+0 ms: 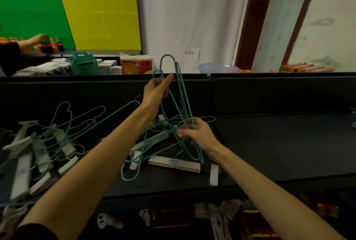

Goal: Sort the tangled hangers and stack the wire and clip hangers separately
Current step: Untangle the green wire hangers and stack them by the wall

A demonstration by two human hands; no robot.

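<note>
Forearms reach over black table (269, 143). Left hand (157, 90) grips raised teal wire hangers (178, 89) near their hooks; long axis runs steeply down-right to right hand (196, 133), clasping their lower ends above the tangle (154, 143).

Tray (269, 162): right half bare dark surface, open to approach from front and above. Left half obstructed by a tangle (48, 139) of teal wire hangers and white clip hangers spread to the left edge. Centre obstructed by a second tangle (154, 143), out of which raised wire hangers (181, 93) stand tall, held by left hand (157, 90) and right hand (196, 133). A loose clip (214, 174) lies near the front edge. Rear wall (269, 93) closes off the back. A narrow bare strip remains along the front centre.
</note>
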